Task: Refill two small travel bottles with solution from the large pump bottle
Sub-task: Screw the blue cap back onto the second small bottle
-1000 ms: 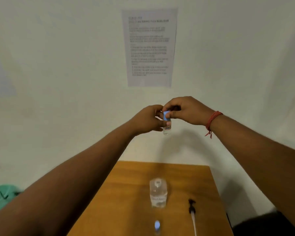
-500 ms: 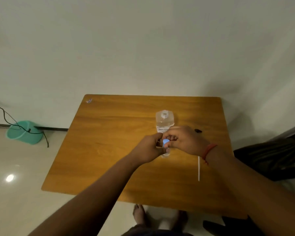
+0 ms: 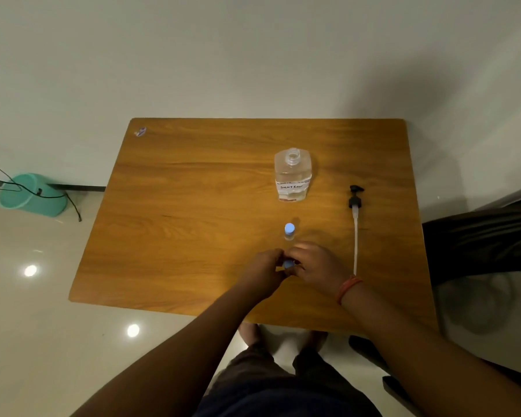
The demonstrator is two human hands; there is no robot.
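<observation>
A small travel bottle with a light blue cap (image 3: pixel 288 264) sits low over the wooden table (image 3: pixel 193 206), mostly hidden between my hands. My left hand (image 3: pixel 263 273) grips its body. My right hand (image 3: pixel 315 264) pinches the blue cap from the right. A second small capped travel bottle (image 3: pixel 289 231) stands upright just beyond my hands. Farther back stands the large clear bottle (image 3: pixel 292 179) labelled "solution", its neck open. Its black pump head with a long white tube (image 3: pixel 355 224) lies flat on the table to the right.
A tiny scrap (image 3: pixel 140 131) lies at the table's far left corner. A teal bucket (image 3: pixel 30 198) with a black cable sits on the glossy floor at left. A dark chair (image 3: pixel 478 236) stands at the right. My feet show under the table's near edge.
My hands brought the small bottle down from in front of the wall to just above the table, and the view tilted down. Both hands kept their hold throughout.
</observation>
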